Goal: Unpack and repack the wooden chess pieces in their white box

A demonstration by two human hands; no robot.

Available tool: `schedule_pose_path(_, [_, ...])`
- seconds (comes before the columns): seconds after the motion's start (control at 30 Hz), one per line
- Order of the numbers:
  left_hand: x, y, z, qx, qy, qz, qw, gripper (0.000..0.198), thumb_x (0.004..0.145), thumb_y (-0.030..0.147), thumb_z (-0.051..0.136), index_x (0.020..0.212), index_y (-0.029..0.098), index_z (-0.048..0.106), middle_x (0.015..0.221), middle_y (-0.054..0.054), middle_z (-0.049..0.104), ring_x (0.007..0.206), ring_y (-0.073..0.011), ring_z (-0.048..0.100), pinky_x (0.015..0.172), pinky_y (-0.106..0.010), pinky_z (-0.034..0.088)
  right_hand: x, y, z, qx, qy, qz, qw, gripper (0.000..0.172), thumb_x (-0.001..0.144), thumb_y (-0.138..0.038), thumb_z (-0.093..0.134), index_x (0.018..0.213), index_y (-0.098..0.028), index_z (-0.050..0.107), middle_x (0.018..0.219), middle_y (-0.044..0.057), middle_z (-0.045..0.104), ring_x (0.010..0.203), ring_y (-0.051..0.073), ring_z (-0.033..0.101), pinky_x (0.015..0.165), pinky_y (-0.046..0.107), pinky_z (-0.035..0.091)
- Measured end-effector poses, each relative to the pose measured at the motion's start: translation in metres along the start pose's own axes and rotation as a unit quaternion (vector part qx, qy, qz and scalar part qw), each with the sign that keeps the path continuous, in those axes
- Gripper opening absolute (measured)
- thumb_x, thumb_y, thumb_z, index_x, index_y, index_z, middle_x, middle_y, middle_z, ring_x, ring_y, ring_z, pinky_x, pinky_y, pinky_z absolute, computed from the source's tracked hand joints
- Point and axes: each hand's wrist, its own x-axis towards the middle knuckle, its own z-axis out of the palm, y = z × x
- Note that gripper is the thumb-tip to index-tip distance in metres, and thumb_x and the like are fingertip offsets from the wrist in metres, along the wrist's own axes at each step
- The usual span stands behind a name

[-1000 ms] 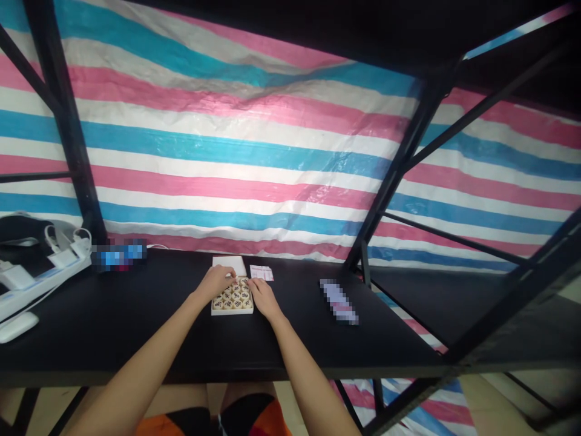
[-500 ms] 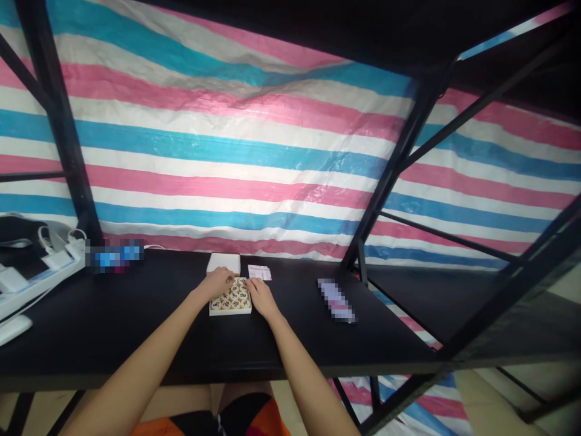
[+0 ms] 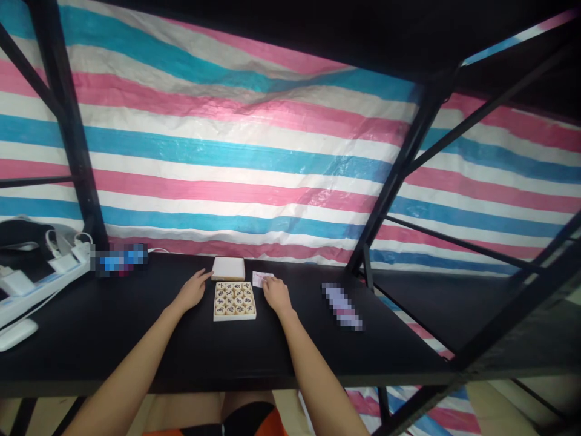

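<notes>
The left hand (image 3: 190,292), fingers slightly apart, has one tip at the white lid (image 3: 228,268); nearer, the box of round pieces (image 3: 235,318) opens upward, long axis unclear. A pink-white slip (image 3: 258,278) lies under the tips of the right hand (image 3: 276,294) — pinched or not, I cannot tell — on the black desk (image 3: 227,354), striped sheeting (image 3: 236,160) behind.

The sheet (image 3: 245,154) carries bands of pink, white and turquoise (the blue looks deeper towards the right), set off by the plain black of the tabletop (image 3: 254,351) and the frame (image 3: 84,163). White is the colour of the tray (image 3: 235,318), whose cream round pieces (image 3: 235,300) bear dark characters, and of the lid (image 3: 228,267), brownish along its near edge. The paper slip (image 3: 258,278) mixes pale pink with white, while the shorts (image 3: 247,418) pair black with orange.
</notes>
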Motion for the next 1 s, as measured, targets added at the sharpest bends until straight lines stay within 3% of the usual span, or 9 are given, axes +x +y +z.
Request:
schedule_pose_path(0.13, [-0.004,0.004,0.003,-0.005,-0.014,0.004,1.000,0.051,0.080,0.010,0.039,0.127,0.022,0.055,0.130,-0.008,0.058,0.119,-0.0250,0.052,0.100,-0.040,0.040,-0.008,-0.001,-0.002,-0.033,0.012,0.027,0.999,0.034,0.090,-0.028,0.044,0.118,-0.019,0.062,0.111,0.016,0.061,0.105,0.028,0.052,0.088,0.039,0.038])
schedule_pose_path(0.33, [-0.007,0.008,-0.003,-0.013,-0.031,0.010,0.999,0.041,0.083,0.014,0.039,0.119,0.024,0.057,0.116,-0.007,0.065,0.108,-0.0232,0.059,0.093,-0.035,0.045,-0.003,0.003,0.000,-0.028,0.020,0.049,0.998,0.048,0.090,-0.032,0.044,0.136,-0.016,0.047,0.140,0.019,0.043,0.130,0.032,0.035,0.102,0.045,0.028])
schedule_pose_path(0.5, [-0.009,0.009,-0.004,-0.021,-0.043,0.018,0.999,0.040,0.083,0.014,0.040,0.118,0.025,0.057,0.115,-0.006,0.066,0.107,-0.0235,0.060,0.091,-0.035,0.046,-0.003,0.009,0.006,0.000,0.009,0.070,0.997,0.049,0.087,-0.031,0.050,0.131,-0.009,0.051,0.126,0.024,0.055,0.121,0.035,0.045,0.102,0.050,0.026])
schedule_pose_path(0.77, [-0.009,0.007,-0.003,-0.054,-0.018,0.024,0.998,0.050,0.080,0.014,0.041,0.129,0.021,0.049,0.124,-0.008,0.062,0.115,-0.0228,0.057,0.097,-0.035,0.044,-0.002,0.020,0.000,0.125,0.048,0.067,0.989,0.059,0.075,-0.013,0.049,0.134,-0.015,0.045,0.111,0.013,0.062,0.104,0.024,0.057,0.091,0.035,0.041])
schedule_pose_path(1.0, [-0.006,0.008,-0.004,-0.083,0.029,0.018,0.996,0.038,0.080,0.017,0.043,0.115,0.019,0.059,0.105,-0.008,0.065,0.101,-0.0222,0.061,0.092,-0.036,0.047,-0.001,0.011,-0.004,0.269,0.104,0.070,0.955,0.064,0.066,-0.012,0.050,0.129,-0.019,0.047,0.103,0.006,0.059,0.097,0.021,0.057,0.090,0.035,0.044])
